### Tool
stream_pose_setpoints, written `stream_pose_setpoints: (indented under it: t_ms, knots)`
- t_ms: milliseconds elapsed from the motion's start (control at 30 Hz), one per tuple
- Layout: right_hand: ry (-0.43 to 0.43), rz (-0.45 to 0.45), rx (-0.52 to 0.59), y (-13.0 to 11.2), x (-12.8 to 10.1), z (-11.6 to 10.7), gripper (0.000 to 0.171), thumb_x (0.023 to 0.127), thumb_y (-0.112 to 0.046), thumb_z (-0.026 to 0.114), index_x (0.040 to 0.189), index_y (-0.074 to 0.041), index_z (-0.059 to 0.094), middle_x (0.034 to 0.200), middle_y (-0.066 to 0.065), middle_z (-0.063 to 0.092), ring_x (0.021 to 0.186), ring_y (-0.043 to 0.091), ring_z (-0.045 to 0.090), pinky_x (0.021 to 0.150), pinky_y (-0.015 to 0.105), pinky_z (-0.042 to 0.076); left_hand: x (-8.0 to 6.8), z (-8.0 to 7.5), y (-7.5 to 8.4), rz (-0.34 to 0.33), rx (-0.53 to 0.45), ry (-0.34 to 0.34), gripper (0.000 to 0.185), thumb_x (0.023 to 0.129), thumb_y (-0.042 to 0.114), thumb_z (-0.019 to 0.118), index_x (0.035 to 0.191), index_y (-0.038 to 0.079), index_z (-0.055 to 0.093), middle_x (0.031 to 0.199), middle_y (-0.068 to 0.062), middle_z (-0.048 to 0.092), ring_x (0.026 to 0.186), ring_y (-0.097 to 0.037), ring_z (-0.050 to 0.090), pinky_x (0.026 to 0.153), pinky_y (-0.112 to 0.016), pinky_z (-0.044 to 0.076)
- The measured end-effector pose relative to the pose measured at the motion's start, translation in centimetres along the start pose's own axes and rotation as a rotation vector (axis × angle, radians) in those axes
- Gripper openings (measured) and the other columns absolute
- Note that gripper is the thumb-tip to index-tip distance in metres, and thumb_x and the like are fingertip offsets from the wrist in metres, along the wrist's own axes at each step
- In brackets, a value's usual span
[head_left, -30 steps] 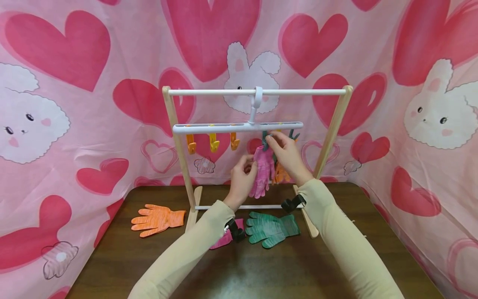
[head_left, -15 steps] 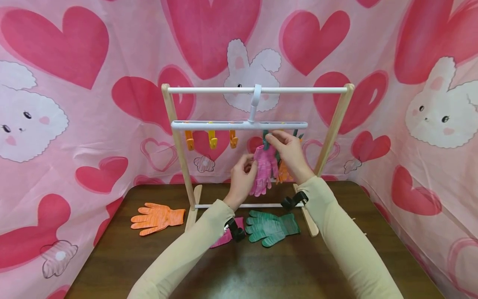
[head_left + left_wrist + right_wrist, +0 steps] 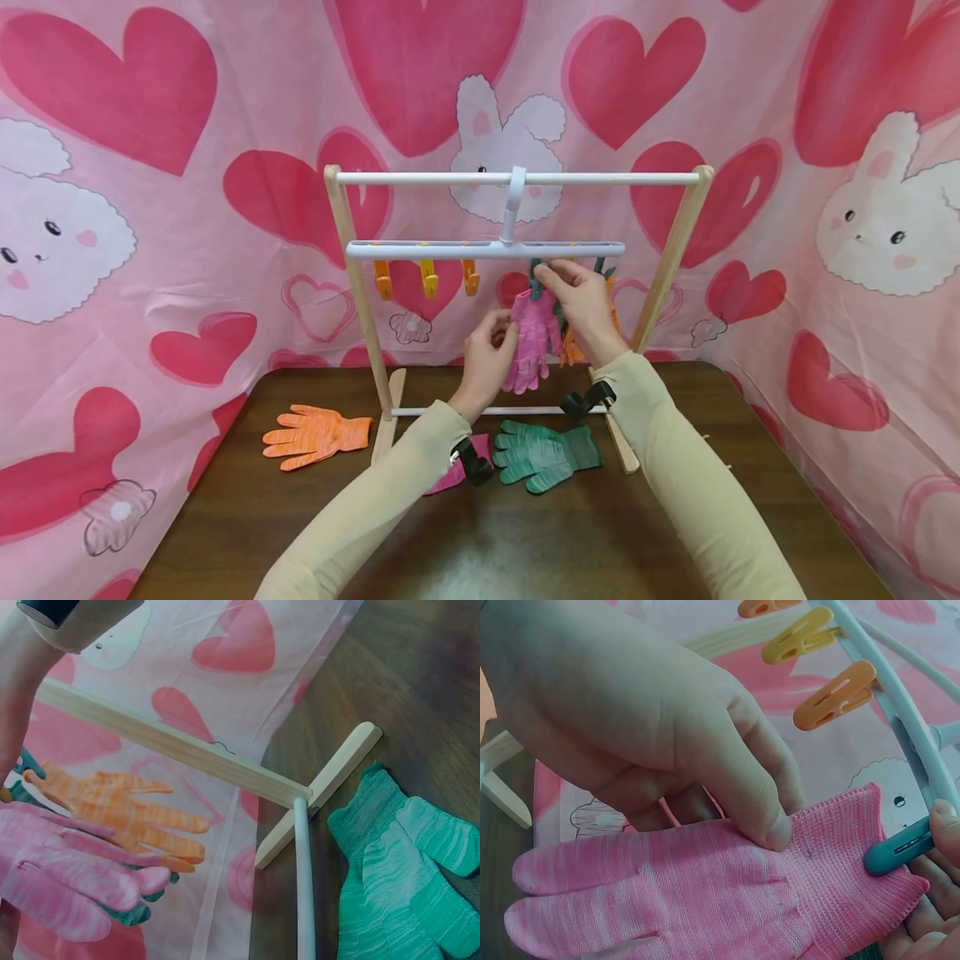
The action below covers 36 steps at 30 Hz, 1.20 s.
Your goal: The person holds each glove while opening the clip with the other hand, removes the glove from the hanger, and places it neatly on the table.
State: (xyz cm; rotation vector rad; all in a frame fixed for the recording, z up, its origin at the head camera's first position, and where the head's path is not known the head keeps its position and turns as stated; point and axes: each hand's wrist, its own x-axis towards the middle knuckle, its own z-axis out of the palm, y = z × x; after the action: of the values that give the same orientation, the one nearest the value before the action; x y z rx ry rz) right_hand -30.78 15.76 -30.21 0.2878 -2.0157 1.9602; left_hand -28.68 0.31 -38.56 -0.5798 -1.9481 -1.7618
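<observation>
Under white clip hanger (image 3: 485,248) on wooden rack (image 3: 347,250): pink glove (image 3: 531,339) hangs cuff-up, fingers down, beside hung orange glove (image 3: 572,343). Left hand (image 3: 487,357) pinches glove's side, thumb pressed on knit just below cuff. Right hand (image 3: 581,302) pinches teal clip (image 3: 897,847) at cuff edge. Glove looks light, soft, floppy knit, not slippery, likely sags if unsupported; best hold judged at ribbed cuff, kept flat for clip. Green glove (image 3: 545,456) lies on table (image 3: 487,542)

Pink glove (image 3: 67,881) over orange glove (image 3: 120,814), green gloves (image 3: 397,877) on table (image 3: 420,697)
</observation>
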Motion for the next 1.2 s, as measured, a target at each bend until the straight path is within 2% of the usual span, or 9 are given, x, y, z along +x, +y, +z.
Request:
stream_pose_setpoints:
  t_ms: [233, 467, 767, 1033, 1200]
  knots:
    - [0.01, 0.013, -0.003, -0.1, 0.0, 0.1, 0.041, 0.1, -0.021, 0.073, 0.131, 0.004, 0.068, 0.088, -0.02, 0.071, 0.098, 0.006, 0.063, 0.092, 0.025, 0.049, -0.2, -0.2, -0.3, -0.006, 0.005, -0.002, 0.019, 0.103, 0.008, 0.063, 0.118, 0.0, 0.07, 0.101, -0.015, 0.075, 0.091, -0.024, 0.07, 0.082, -0.027, 0.056]
    - [0.021, 0.029, 0.015, -0.4, 0.0, 0.1, 0.041, 0.101, -0.018, 0.071, 0.133, 0.006, 0.066, 0.088, -0.019, 0.071, 0.091, 0.003, 0.063, 0.086, 0.023, 0.051, -0.6, -0.5, -0.6, -0.029, -0.007, -0.001, 0.018, 0.103, 0.009, 0.064, 0.118, 0.002, 0.071, 0.101, -0.014, 0.076, 0.091, -0.023, 0.07, 0.082, -0.024, 0.054]
    - [-0.016, 0.057, 0.038, -0.4, -0.3, -0.2, 0.045, 0.103, -0.018, 0.068, 0.141, 0.004, 0.06, 0.119, 0.004, 0.071, 0.101, 0.006, 0.068, 0.096, 0.031, 0.056, -1.6, -1.1, -1.1, -0.043, -0.012, 0.016, 0.015, 0.102, 0.006, 0.064, 0.114, 0.001, 0.071, 0.098, -0.015, 0.075, 0.089, -0.018, 0.068, 0.081, -0.022, 0.053]
    - [-0.009, 0.016, 0.113, -0.1, -0.6, -0.2, 0.042, 0.102, -0.011, 0.067, 0.139, 0.008, 0.06, 0.102, -0.009, 0.071, 0.098, 0.005, 0.068, 0.094, 0.032, 0.057, -2.4, -1.6, -1.1, -0.058, -0.016, 0.021, 0.015, 0.102, 0.005, 0.064, 0.114, 0.001, 0.071, 0.097, -0.015, 0.074, 0.088, -0.016, 0.067, 0.08, -0.023, 0.053]
    - [-0.011, 0.011, 0.122, 0.1, -0.9, -0.4, 0.043, 0.102, -0.012, 0.067, 0.14, 0.007, 0.06, 0.107, -0.007, 0.07, 0.102, 0.007, 0.067, 0.101, 0.04, 0.054, -2.9, -1.9, -1.0, -0.055, -0.018, 0.032, 0.016, 0.101, 0.004, 0.065, 0.115, 0.0, 0.071, 0.097, -0.015, 0.074, 0.088, -0.015, 0.067, 0.08, -0.021, 0.053]
